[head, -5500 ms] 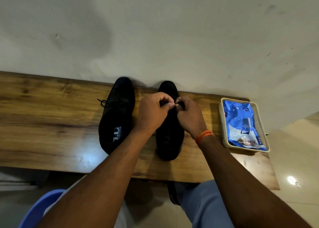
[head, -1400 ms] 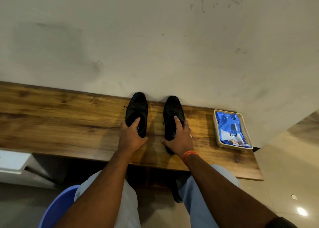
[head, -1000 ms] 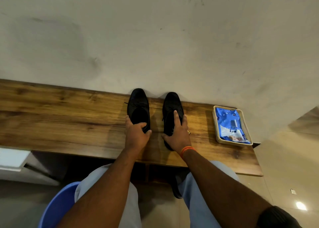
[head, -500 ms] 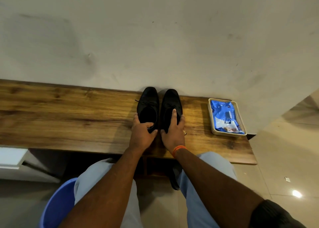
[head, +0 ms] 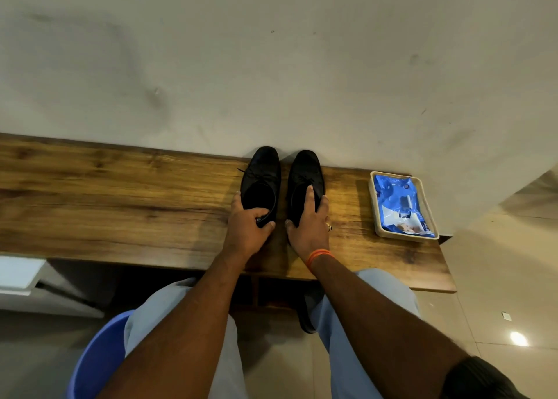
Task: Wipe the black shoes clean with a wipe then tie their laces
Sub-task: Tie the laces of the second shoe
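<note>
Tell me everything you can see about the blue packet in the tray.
The blue packet is a soft, glossy plastic pouch, crinkled, with a white patch and small print too blurred to read. It lies flat inside a shallow cream tray near the right end of the wooden table, filling most of it. Neither hand touches it; whether it is open is unclear.

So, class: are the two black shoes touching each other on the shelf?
Apart. The head view shows a strip of wooden shelf between the left shoe and the right shoe.

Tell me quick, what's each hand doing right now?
Left hand: grips the heel of the left shoe.
Right hand: grips the heel of the right shoe.
</note>
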